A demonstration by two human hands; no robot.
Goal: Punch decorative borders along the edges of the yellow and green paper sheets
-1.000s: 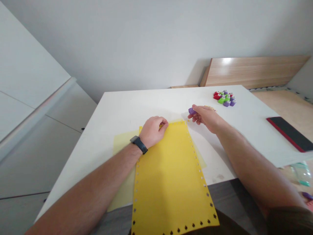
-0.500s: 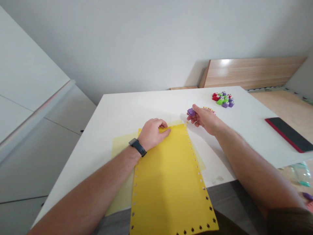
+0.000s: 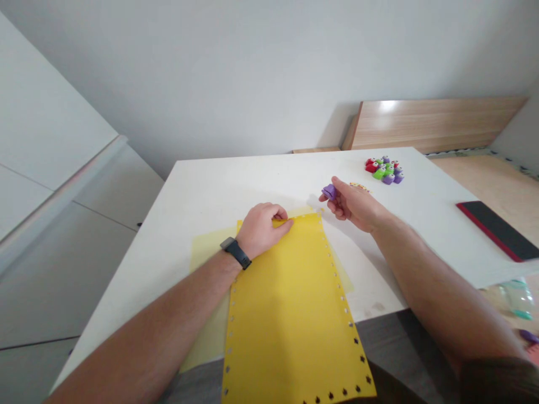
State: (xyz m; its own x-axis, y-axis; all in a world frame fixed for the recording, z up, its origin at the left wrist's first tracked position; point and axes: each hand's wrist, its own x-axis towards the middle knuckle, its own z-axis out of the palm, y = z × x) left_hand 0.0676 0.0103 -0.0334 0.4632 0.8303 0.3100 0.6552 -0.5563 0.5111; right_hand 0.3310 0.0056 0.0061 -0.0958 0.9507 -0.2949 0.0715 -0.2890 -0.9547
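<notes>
white table: right hand pinches purple paper punch.

We look from the person's head, facing forward and tilted down. Nearest us, the left hand and right hand sit just below the middle of our view. The white counter spreads ahead of them, and a pale wall rises beyond its far edge, filling the top of our frame.
</notes>
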